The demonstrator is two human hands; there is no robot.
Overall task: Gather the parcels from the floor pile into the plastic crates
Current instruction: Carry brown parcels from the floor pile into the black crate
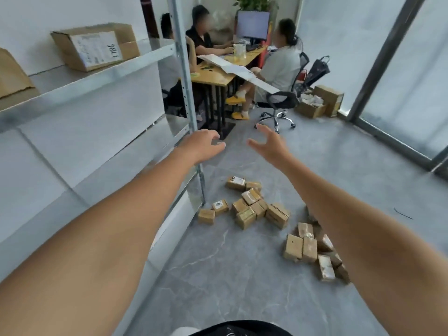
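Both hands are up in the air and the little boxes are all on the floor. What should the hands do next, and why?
Probably reach down toward the parcels heaped by the shelf post. Both the left hand and right hand are empty, fingers spread, above the floor pile, so nothing is gripped yet. No plastic crate shows in this view, so picking up comes first.

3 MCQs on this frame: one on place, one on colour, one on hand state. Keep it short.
1. Where do the small parcels lie?
A. on the grey floor
B. on the shelf
C. on the desk

2. What colour are the parcels?
A. white
B. brown cardboard
C. blue

3. What are the left hand and right hand doing?
A. each gripping a parcel
B. both stretched forward, holding nothing
C. resting on the floor

Answers: 1 A, they lie scattered on the floor beside the shelf post; 2 B, all plain brown; 3 B, fingers spread in the air above the pile.
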